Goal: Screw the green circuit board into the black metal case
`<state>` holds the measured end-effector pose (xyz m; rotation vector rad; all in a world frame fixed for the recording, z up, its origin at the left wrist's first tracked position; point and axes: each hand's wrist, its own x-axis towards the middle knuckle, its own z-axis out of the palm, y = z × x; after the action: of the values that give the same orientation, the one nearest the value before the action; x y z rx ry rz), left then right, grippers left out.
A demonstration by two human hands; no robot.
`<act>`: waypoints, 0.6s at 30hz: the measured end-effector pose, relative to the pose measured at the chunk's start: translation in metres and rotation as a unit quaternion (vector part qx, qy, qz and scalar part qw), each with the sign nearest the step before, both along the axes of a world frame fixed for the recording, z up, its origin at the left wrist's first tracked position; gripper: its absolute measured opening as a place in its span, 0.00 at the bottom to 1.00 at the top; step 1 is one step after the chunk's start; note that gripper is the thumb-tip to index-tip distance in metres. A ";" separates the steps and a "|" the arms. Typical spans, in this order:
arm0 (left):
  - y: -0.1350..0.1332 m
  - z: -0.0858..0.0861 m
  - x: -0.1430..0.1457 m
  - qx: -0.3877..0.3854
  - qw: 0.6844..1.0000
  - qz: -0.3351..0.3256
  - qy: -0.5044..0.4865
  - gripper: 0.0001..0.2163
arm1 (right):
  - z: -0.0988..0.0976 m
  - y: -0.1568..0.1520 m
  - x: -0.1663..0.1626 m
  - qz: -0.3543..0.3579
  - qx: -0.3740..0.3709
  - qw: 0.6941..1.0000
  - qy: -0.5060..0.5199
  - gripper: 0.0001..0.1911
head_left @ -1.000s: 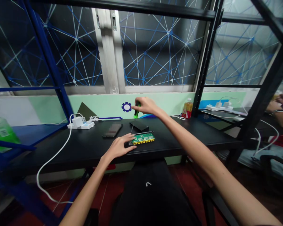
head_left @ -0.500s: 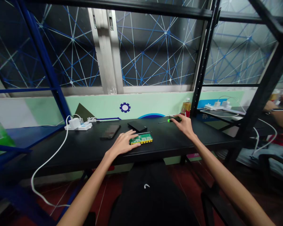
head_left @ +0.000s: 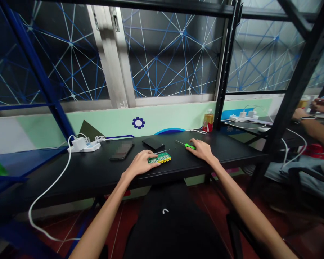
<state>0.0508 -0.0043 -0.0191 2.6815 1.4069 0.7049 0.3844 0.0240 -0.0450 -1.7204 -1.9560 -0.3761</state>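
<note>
My left hand [head_left: 142,162] grips the left end of a green circuit board [head_left: 164,157] on the black desk, thumb along its front edge and fingers over the far side. A row of yellow parts lines the board's near edge. To the right, my right hand [head_left: 201,149] is low over the desk, its fingers around the handle of a screwdriver [head_left: 189,146] with a bright green collar. The thin metal shaft points away to the left. Part of the handle is hidden by the hand. Tiny dark bits lie between the board and the screwdriver.
Behind the board lies a flat black case [head_left: 153,144], with a phone [head_left: 122,151] to its left. A white power strip [head_left: 84,146] with cables sits at the desk's left. A drink bottle [head_left: 208,121] stands at the back right. Another person's arm [head_left: 317,127] shows far right.
My right hand has come down and toward me, lowering the screwdriver to the desk. My left hand stays on the circuit board. The whole view has shifted slightly.
</note>
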 end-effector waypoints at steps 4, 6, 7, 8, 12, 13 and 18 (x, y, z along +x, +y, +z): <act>-0.007 0.006 0.000 -0.027 0.994 0.010 -0.109 0.21 | 0.015 -0.012 -0.011 -0.005 0.093 0.994 0.065 0.20; -0.009 0.015 0.002 -0.078 0.976 0.001 -0.202 0.20 | 0.024 -0.022 -0.020 0.034 0.125 0.982 0.136 0.17; -0.010 0.020 0.005 -0.110 0.959 -0.006 -0.260 0.20 | 0.027 -0.027 -0.026 0.073 0.116 0.975 0.173 0.17; -0.011 0.025 0.009 -0.140 0.935 -0.014 -0.326 0.20 | 0.030 -0.031 -0.034 0.121 0.088 0.966 0.211 0.17; -0.011 0.042 0.040 -0.243 0.828 -0.051 -0.504 0.24 | 0.032 -0.043 -0.065 0.321 -0.083 0.861 0.386 0.22; -0.010 0.046 0.049 -0.248 0.819 -0.059 -0.515 0.24 | 0.032 -0.044 -0.072 0.342 -0.102 0.830 0.428 0.23; -0.006 0.062 0.086 -0.209 0.824 -0.100 -0.517 0.21 | 0.034 -0.042 -0.081 0.341 -0.040 0.736 0.584 0.25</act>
<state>0.1373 -0.0099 0.0430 1.5699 0.8046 1.3255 0.3034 -0.0178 -0.0115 -0.7131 -1.3830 0.8764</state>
